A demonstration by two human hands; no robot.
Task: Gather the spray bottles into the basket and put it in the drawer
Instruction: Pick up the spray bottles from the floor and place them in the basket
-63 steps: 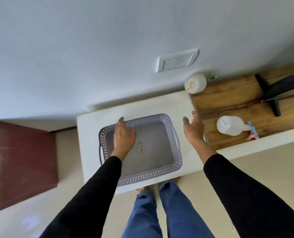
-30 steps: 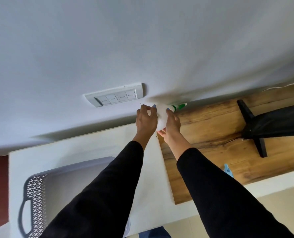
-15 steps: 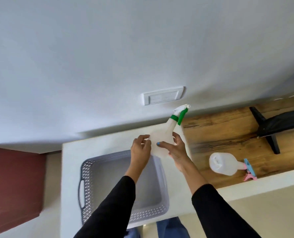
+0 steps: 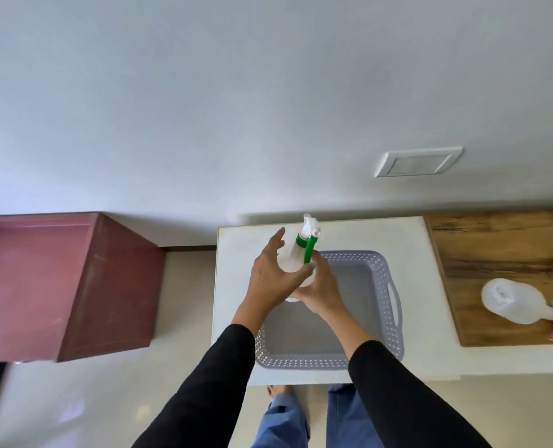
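We are holding the green-trigger spray bottle [image 4: 296, 258] upright over the far left corner of the grey basket [image 4: 380, 279], which is sitting on the white cabinet top [image 4: 408, 240]. Our right hand [image 4: 322, 287] is gripping the bottle's body from below; our left hand [image 4: 273, 276] is cupping its side, fingers partly spread.

To do this step well, we are judging it best to lower the bottle until its base or side meets the basket floor before letting go, leaving room for the second one.

The bottle is translucent white plastic, smooth and rounded, with a narrow neck. The basket is rectangular, with perforated lattice walls and slot handles. The other spray bottle [image 4: 511, 300], with a blue and pink trigger, is lying on its side near the front edge of the wooden desk [image 4: 495, 250], well apart from the basket.
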